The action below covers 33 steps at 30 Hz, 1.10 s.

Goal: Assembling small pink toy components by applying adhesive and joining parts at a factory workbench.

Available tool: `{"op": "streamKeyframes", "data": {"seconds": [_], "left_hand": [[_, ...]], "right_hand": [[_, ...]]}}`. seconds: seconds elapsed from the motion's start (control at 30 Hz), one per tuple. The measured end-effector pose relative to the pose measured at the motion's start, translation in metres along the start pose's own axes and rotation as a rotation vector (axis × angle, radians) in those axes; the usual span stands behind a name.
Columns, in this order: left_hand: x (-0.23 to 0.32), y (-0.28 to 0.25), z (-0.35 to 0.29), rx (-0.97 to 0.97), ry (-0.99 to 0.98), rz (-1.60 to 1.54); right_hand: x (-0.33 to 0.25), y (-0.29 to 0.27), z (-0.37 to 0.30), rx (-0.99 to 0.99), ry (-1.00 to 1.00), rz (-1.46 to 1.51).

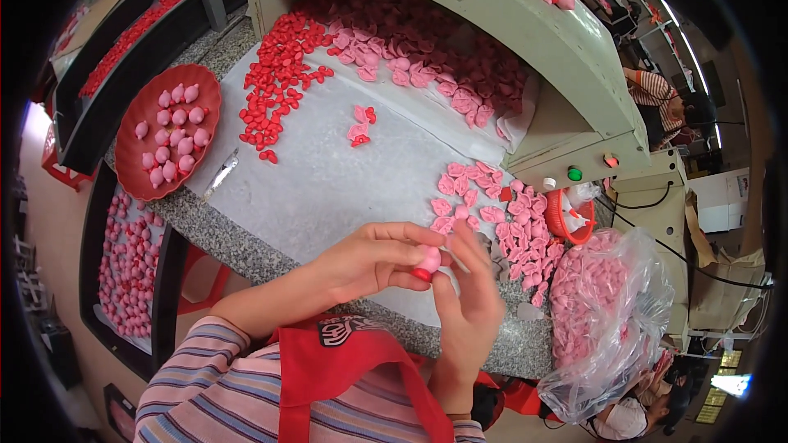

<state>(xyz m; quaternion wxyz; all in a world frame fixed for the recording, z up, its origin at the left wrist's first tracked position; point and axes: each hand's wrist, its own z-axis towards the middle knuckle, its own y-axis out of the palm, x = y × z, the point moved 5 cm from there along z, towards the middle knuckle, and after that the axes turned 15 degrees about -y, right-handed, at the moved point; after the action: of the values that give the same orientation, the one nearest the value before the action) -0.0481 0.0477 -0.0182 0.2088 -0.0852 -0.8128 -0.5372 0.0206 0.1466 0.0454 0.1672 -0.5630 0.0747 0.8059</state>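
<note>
Above the near edge of the sheeted table, my left hand (386, 256) pinches a small pink plastic piece with a red base (428, 261). My right hand (466, 287) closes in from the other side, its thumb beside the red base and its fingers raised behind the piece. Another pink bit (461, 212) shows at the right fingertips; whether it is held or lies behind them I cannot tell. Just beyond that hand, loose pink shell-like parts (525, 238) are scattered. Farther off, two pink parts with red ones (359, 127) lie on the white sheet (304, 172).
A red scalloped tray (131, 160) of assembled pink pieces stands at left. Red parts (279, 74) and pink parts (410, 66) heap by a pale metal housing (574, 49). At right are a red basket (565, 230) and a plastic bag (648, 312) of pink parts.
</note>
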Motion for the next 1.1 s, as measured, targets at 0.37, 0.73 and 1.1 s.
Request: {"op": "streamKeyframes", "data": {"seconds": [0.37,0.73,1.1], "left_hand": [[0.004,0.004,0.0,-0.233,0.262,-0.073],[0.003,0.022,-0.012,0.129,0.349,0.477],[0.008,0.017,-0.025,0.148,0.463,0.629]], "right_hand": [[-0.138,0.021,-0.048,0.484,-0.253,0.692],[-0.125,0.019,-0.021,-0.163,-0.474,1.084],[-0.111,0.026,-0.044,-0.115,0.619,2.928]]}}
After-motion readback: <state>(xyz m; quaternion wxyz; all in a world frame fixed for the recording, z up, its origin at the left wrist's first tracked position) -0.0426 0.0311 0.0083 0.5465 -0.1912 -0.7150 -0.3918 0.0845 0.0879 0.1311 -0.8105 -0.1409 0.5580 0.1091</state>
